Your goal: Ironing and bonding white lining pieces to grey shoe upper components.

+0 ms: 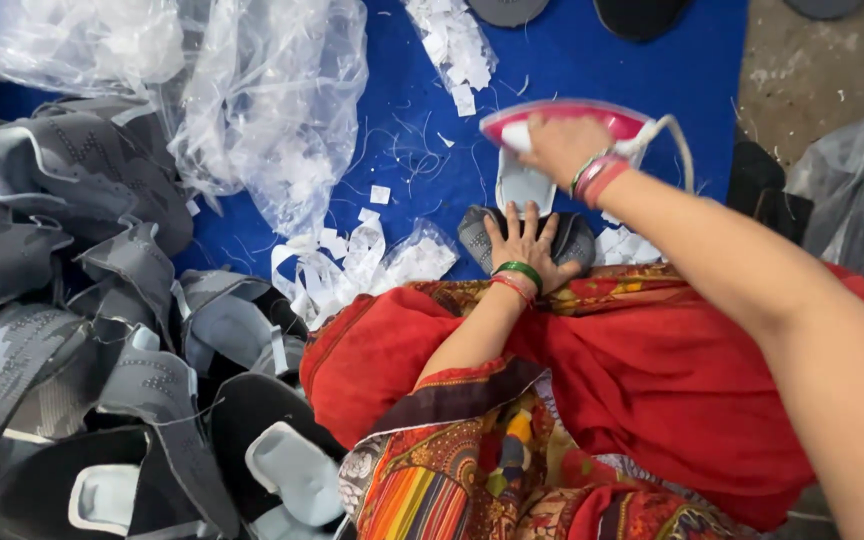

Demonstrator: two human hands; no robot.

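The left hand (524, 245) lies flat, fingers spread, pinning a grey shoe upper (570, 238) on the blue mat (422, 150), while just beyond it the right hand (562, 145) grips a pink iron (562, 118).

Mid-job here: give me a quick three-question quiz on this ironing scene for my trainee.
1. True or false: the right hand grips the pink-and-white iron.
2. What does the left hand press flat on? A) a clear plastic bag B) a grey shoe upper piece C) bare floor
3. On which side of the picture does the pile of grey shoe uppers lie?

Key
1. True; the hand sits on the iron's handle over the blue mat.
2. B; the palm rests on the grey shoe upper piece, just below the iron.
3. The left side, below the clear plastic bags.
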